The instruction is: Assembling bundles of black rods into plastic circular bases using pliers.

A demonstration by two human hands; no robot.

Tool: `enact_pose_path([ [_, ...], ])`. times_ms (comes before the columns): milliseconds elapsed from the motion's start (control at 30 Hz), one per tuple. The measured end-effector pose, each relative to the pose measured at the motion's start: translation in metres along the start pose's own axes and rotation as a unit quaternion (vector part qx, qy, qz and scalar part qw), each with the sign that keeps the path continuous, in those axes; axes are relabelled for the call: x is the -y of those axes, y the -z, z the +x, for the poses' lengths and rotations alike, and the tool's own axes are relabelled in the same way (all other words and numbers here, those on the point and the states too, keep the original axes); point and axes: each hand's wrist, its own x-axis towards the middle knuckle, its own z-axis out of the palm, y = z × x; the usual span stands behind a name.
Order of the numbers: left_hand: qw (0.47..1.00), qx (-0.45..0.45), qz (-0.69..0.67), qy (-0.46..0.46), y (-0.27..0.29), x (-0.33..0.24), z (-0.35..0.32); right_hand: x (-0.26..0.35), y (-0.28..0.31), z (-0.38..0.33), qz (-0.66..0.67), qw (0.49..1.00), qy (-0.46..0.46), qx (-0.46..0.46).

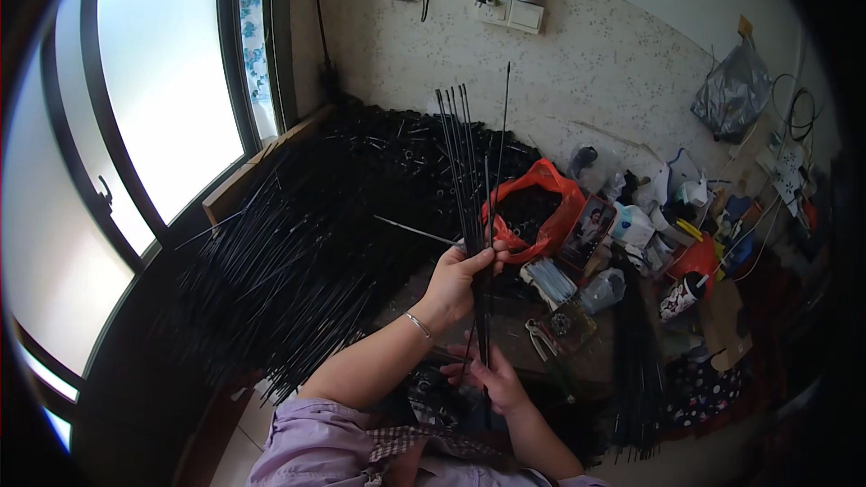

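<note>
A bundle of thin black rods (465, 162) with small knobbed tips stands nearly upright in front of me. My left hand (471, 269) is closed around its middle, thumb across the front. A paler thin rod (417, 231) sticks out leftward from beside that hand. Lower down, my right hand (494, 381) grips the lower part of the rods, between its thumb and fingers; the rods' bottom ends are partly hidden there. To the left lies a large heap of similar black rods (271, 280). Behind the bundle, small dark parts (406, 149) are piled against the wall.
A red plastic bag (564, 203) of dark parts sits right of the bundle, beside a phone (586, 230) showing a picture. Pliers (541, 340), a patterned cup with straw (681, 298) and more hanging black rods (636, 379) are at right. A glazed window (162, 63) stands left.
</note>
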Motion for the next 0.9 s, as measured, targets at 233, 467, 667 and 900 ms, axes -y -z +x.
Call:
enact_pose_path([
  [233, 0.996, 0.069, 0.059, -0.002, 0.023, -0.007, -0.022, 0.019, 0.001, 0.004, -0.074, 0.996, 0.033, -0.028],
  [467, 0.687, 0.115, 0.714, 0.071, 0.089, -0.097, -0.051, 0.016, 0.011, -0.007, -0.054, 0.998, 0.025, 0.006],
  [667, 0.209, -0.227, 0.942, -0.130, 0.231, -0.154, -0.048, 0.008, 0.030, -0.005, 0.214, 0.976, -0.010, 0.034],
  [900, 0.297, -0.260, 0.909, -0.133, 0.196, -0.188, -0.049, 0.024, 0.028, -0.005, 0.016, 0.997, 0.016, -0.068],
])
